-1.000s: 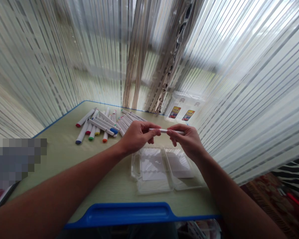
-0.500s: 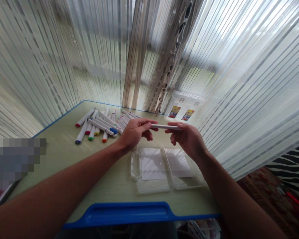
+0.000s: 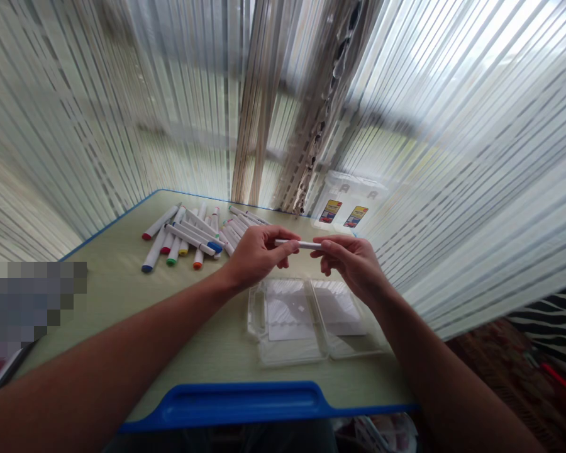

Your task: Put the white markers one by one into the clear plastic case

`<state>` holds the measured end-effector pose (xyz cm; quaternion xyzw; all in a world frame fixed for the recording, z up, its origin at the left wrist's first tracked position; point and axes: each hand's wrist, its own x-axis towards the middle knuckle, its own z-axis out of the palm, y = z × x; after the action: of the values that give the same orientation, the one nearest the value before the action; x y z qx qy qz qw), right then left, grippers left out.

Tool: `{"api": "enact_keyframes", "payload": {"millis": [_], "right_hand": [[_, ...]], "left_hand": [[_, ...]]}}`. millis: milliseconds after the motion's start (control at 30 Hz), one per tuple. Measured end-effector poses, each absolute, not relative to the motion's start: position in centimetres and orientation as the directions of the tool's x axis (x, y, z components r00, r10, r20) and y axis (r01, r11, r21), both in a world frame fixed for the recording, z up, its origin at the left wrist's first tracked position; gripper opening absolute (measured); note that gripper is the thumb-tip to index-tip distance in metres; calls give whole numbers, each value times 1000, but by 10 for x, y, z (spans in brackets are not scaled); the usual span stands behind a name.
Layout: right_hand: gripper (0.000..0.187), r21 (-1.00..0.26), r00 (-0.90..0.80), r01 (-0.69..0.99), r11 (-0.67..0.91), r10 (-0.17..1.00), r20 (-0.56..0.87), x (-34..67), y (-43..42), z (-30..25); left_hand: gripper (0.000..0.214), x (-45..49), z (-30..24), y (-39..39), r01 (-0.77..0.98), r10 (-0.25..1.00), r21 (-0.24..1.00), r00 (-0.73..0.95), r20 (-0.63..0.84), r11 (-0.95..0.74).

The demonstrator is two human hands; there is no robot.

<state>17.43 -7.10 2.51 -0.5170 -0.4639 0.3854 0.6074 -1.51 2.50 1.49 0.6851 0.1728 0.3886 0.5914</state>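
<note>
Between my two hands a white marker (image 3: 310, 245) lies nearly level above the table. My left hand (image 3: 264, 249) pinches one end between thumb and fingers. At the other end my right hand (image 3: 349, 257) grips it the same way; the fingers cover both tips. Below the hands sits an opened clear plastic case (image 3: 290, 352), flat on the table, with white paper inserts (image 3: 290, 314) in its two halves. To the left of my left hand, several white markers (image 3: 188, 239) with coloured ends lie in a loose pile.
The pale green table (image 3: 108, 302) has a blue edge and a blue pen trough (image 3: 245, 402) at its front. A clear case with two labels (image 3: 349, 198) stands at the back against the string curtain (image 3: 183, 126). A pixelated area covers the left edge.
My right hand has shifted slightly left and its thumb now presses on the marker. The hands are closer together, with less of the marker showing between them.
</note>
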Motion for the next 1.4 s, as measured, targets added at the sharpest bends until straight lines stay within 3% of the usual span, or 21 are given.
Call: {"api": "enact_keyframes", "payload": {"millis": [233,433,733,1033,1400], "right_hand": [[31,-957,310,233,170,920,239,170,-71,23],[36,-949,318,275,154,917,241,167,-72,25],[27,-978,276,40,206,938,209,173,-70,26],[27,-975,246,-127,184,958,149,174,-73,32],[29,-971,263,-144,190,953,148,171,-74,34]], "left_hand": [[30,-15,12,20,-181,640,939,693,333,-292],[33,-15,10,18,-170,635,934,693,340,-314],[26,-15,14,25,-215,701,946,636,324,-242],[22,-14,17,26,-314,747,949,633,200,11],[24,-13,18,27,-361,754,923,642,140,136]]}}
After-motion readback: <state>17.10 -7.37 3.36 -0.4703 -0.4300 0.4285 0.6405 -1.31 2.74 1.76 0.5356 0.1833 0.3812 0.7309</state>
